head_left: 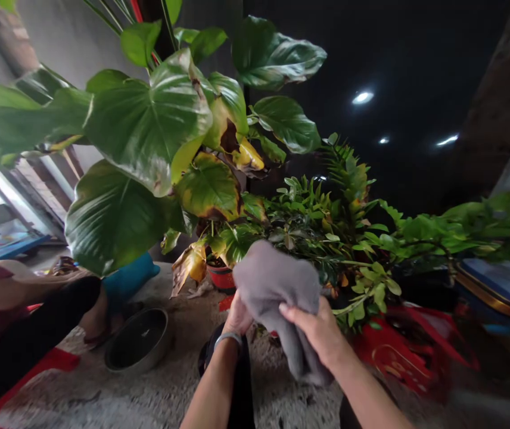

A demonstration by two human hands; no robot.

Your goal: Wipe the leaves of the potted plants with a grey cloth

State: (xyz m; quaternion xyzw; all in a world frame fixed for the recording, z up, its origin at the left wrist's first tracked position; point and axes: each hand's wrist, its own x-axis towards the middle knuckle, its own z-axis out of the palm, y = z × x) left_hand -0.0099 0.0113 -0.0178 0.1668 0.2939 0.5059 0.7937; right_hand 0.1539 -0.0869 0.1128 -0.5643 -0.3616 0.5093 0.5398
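Note:
A bunched grey cloth (277,280) is held up in front of me, its lower end hanging down. My right hand (315,330) grips its right side, with the thumb lying across the front. From the left, my left hand (239,313) holds the cloth, its fingers hidden behind the fabric. A metal bangle is on the left wrist. Just beyond the cloth stand potted plants: a large-leaved one (148,119) with some yellow and brown leaves, rising from a red pot (221,277), and smaller bushy greenery (313,220) to the right.
A round basin (139,339) of dark liquid sits on the rough ground to the left. Beside it, another person's leg (36,339) reaches in. On the right lie a red bag (402,351) and a blue-lidded box (500,283). A dark glossy wall stands behind the plants.

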